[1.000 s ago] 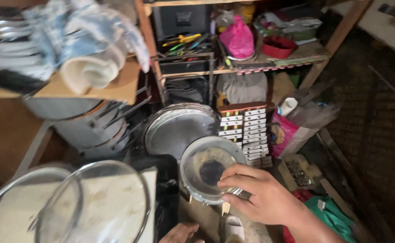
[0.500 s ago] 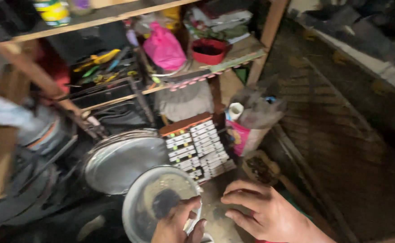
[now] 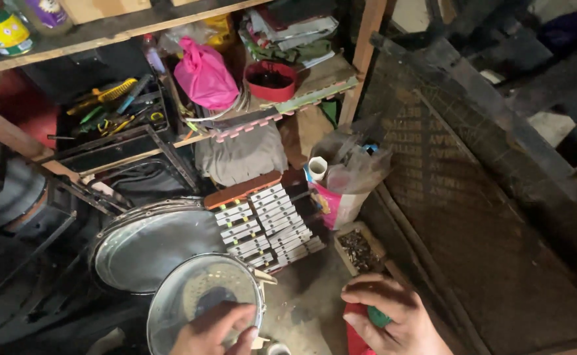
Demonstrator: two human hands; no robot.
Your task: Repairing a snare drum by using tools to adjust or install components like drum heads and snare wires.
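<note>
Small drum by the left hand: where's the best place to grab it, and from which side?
Probably the metal rim of the small drum, on its near edge, coming from below where the left hand already rests on the skin. The head faces up toward the camera, so the rim is exposed; the far edge crowds the big drum.

**Item: person's two hands, head view**

Left hand [image 3: 213, 332]: bare, no glove, ring or sleeve showing. Right hand [image 3: 394, 322]: bare likewise, short plain nails on the fingers [image 3: 367, 289] (wrists cut off by the lower edge).
</note>
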